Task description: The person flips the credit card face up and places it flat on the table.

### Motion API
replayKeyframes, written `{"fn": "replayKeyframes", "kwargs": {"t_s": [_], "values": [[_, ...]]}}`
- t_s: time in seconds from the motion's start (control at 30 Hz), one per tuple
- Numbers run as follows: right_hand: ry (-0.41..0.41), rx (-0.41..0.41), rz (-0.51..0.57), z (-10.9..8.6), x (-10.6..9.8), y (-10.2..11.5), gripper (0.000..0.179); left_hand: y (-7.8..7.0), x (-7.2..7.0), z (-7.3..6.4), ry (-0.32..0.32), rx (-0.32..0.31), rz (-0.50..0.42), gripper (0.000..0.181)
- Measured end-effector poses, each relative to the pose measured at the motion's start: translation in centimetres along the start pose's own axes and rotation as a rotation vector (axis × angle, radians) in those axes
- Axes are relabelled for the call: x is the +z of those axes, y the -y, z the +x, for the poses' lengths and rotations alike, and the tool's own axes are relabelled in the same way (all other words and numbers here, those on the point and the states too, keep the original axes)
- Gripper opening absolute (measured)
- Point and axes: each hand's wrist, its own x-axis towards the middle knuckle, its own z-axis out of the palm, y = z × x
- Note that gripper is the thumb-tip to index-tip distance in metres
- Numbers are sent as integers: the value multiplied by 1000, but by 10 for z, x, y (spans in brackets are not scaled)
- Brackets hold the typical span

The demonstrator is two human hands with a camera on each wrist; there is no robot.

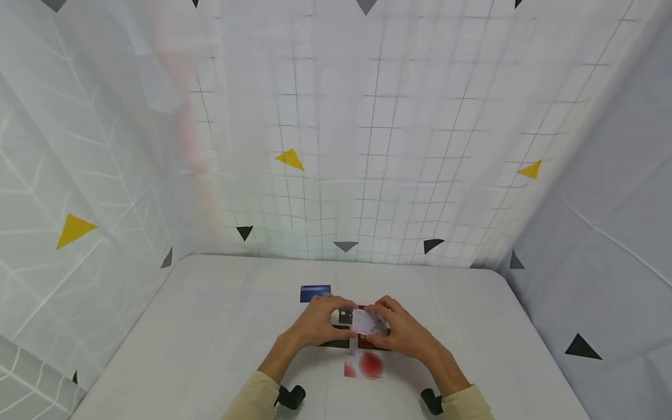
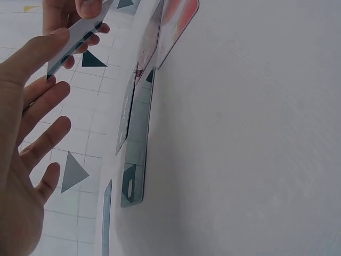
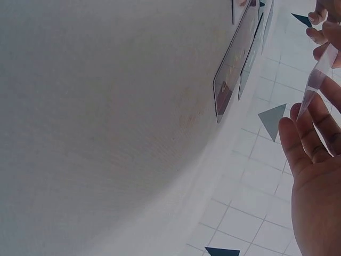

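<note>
A pale, pinkish-white card is held up off the table between both hands. My left hand pinches its left end; the left wrist view shows the thumb on the card's face and the lower fingers spread loose. On the other end, my right hand grips with thumb and fingers. In the right wrist view the card stands tilted against those fingers. Beneath the hands lie a dark green card and a red card, both partly hidden. Another dark card shows between the hands.
A blue card lies behind my left hand. Nearer to me is a white card with red circles. The white table has rounded far corners and meets a white sheet with grid lines and triangles.
</note>
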Motion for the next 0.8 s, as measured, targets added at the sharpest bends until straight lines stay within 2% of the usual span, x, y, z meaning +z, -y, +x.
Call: {"fn": "replayKeyframes", "kwargs": {"t_s": [0.4,0.53,0.8], "values": [[20,-28,44,7,3,5,52,13,-9,-17,4,-56,10,57],[58,-21,62,13,9,11,50,18,-15,-26,12,-95,21,57],[65,-96,15,29,20,30,51,32,-29,-48,-11,-143,-11,59]]}}
